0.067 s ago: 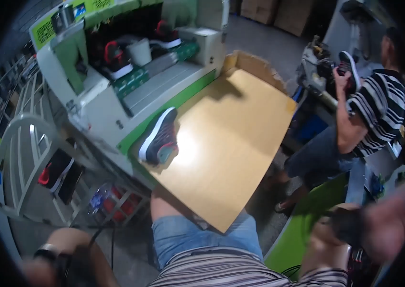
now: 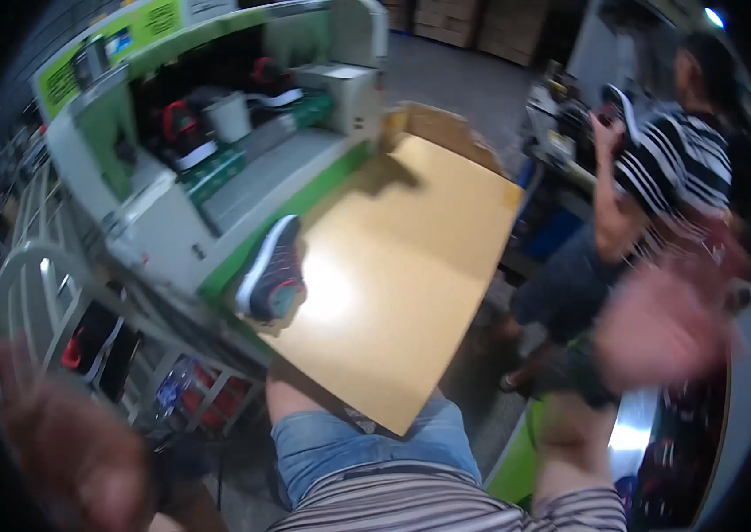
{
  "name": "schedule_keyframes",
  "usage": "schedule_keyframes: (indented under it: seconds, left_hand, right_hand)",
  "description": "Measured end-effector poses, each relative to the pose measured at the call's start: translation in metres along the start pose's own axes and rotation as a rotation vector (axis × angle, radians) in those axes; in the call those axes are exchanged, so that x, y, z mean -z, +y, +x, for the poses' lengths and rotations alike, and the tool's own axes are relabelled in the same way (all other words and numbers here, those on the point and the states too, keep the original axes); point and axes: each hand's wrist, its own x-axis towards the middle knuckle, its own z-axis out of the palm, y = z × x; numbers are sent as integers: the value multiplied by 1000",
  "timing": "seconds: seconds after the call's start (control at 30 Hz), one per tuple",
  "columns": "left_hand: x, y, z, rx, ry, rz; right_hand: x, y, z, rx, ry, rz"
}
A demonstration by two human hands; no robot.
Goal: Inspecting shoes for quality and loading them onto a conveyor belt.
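Note:
My left hand (image 2: 83, 448) is raised at the lower left, in front of the white metal rack, and smeared by motion. On the right, my right hand (image 2: 664, 324) is lifted in front of the co-worker's body, just as blurred; a dark band circles its wrist. Nothing shows clearly in either hand. A dark sneaker (image 2: 273, 270) with a white sole and red trim lies on its side at the left edge of a tan board (image 2: 402, 293), away from both hands.
A white-green machine (image 2: 278, 186) stands behind the board, with red-black sneakers (image 2: 187, 133) and a white cup (image 2: 230, 118) in its opening. A rack (image 2: 34, 257) is at left, holding another shoe (image 2: 90, 341). A co-worker (image 2: 672, 168) on the right holds a sneaker (image 2: 621, 113).
Both my hands have risen, the left coming further into view and the right moving up and inward. The whole view has shifted slightly; the sneaker on the board has stayed in place.

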Motion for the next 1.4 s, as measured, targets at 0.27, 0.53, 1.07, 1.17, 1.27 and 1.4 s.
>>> schedule_keyframes:
  seconds: [0.27, 0.53, 1.07, 1.17, 1.27, 1.4]
  left_hand:
    - [-192, -54, -168, 1477, -528, -1063]
    - [-208, -33, -178, 1614, -271, -963]
    - [-143, -84, -189, 999, -897, -250]
    - [-96, -145, -192, 841, -683, 470]
    - [-81, -181, -202, 863, -794, 918]
    - [-51, -207, -216, 1119, -637, 917]
  right_hand:
    - [28, 130, -88, -481, 679, -439]
    - [13, 143, -127, -555, 409, -693]
    - [67, 100, -171, -836, -204, -1022]
    - [97, 70, -209, -1021, -674, -1255]
    - [114, 38, -257, -1391, -1115, -1273]
    - [99, 31, -268, -1315, -1162, -1246]
